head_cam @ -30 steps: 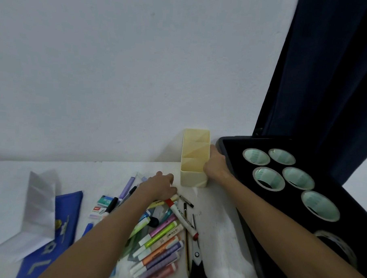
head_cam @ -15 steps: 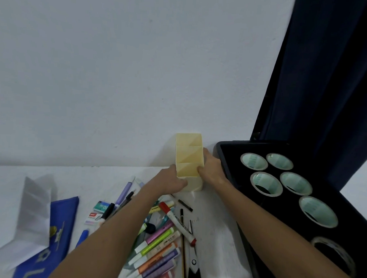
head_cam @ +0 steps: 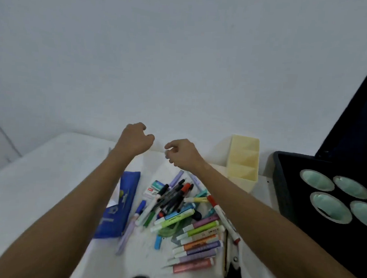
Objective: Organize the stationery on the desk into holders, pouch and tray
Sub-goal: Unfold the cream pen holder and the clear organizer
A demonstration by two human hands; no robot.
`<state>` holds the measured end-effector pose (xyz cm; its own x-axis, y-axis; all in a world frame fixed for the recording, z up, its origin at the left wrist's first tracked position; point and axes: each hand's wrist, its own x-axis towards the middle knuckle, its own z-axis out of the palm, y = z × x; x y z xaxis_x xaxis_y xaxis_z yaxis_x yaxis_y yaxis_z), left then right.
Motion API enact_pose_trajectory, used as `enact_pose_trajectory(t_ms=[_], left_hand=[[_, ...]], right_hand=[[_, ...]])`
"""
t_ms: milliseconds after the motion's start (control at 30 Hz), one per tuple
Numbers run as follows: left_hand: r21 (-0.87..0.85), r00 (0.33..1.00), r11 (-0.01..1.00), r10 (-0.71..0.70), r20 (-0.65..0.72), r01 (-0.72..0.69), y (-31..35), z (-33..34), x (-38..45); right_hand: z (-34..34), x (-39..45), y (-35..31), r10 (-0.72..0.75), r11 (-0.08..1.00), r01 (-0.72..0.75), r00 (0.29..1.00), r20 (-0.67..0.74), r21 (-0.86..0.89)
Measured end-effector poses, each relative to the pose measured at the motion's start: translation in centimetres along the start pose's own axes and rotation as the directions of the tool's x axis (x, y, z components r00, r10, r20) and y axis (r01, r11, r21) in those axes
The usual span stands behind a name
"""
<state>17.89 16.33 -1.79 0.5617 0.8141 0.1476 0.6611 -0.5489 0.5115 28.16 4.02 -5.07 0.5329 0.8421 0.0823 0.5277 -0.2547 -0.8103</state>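
Both hands have let go of the yellow holder (head_cam: 243, 162) and lifted away from it toward the left; the holder now stands alone at the far edge of the white bench (head_cam: 40, 174), against the wall, just left of the black tray (head_cam: 281, 185). One blue pouch (head_cam: 120, 205) lies flat on the left, partly under the left forearm. Next to it sits one loose pile of pens and markers (head_cam: 179, 210), too tangled to count, with a row of about seven pastel highlighters (head_cam: 199, 242) at its near right side and one red-capped white marker (head_cam: 223, 218) lying beside them. Four tape rolls (head_cam: 327, 206) show in the tray. Both arms reach forward over the pile, hands raised above the bench. The left hand (head_cam: 135, 140) hangs with fingers loosely curled, holding nothing. The right hand (head_cam: 183, 152) is likewise loosely curled, thumb and fingers close together, nothing visible between them.
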Motion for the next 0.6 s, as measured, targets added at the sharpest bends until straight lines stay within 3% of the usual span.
enact_pose_trajectory(t_ms=[100,200,300,400,500,600], left_hand=[[0.126,0.963,0.955,-0.262,-0.062,0.268,-6.5,-3.2,-0.7],[0.113,0.872,0.868,-0.488,0.023,0.483,-11.8,-3.8,-2.9],[0.002,0.816,0.823,-0.564,0.13,0.569,-14.7,-2.6,-4.8],[-0.185,0.812,0.792,-0.556,0.176,0.582,-14.8,-1.4,-6.1],[-0.156,0.846,0.832,-0.526,0.089,0.533,-13.8,-1.1,-6.3],[-0.311,0.878,0.828,-0.475,0.049,0.466,-12.2,-2.0,-6.0]], right_hand=[[5.8,0.8,-2.7,0.026,0.997,-0.041,0.97,0.241,0.06],[10.6,0.6,-4.5,0.08,0.995,-0.096,0.917,0.39,0.022],[13.7,0.2,-4.8,0.151,0.978,-0.201,0.865,0.478,0.055],[15.1,-0.3,-4.3,0.145,0.962,-0.248,0.819,0.556,0.114],[14.7,-0.5,-3.7,0.166,0.939,-0.291,0.849,0.502,0.181],[12.5,0.5,-2.6,0.227,0.929,-0.287,0.94,0.253,0.233]])
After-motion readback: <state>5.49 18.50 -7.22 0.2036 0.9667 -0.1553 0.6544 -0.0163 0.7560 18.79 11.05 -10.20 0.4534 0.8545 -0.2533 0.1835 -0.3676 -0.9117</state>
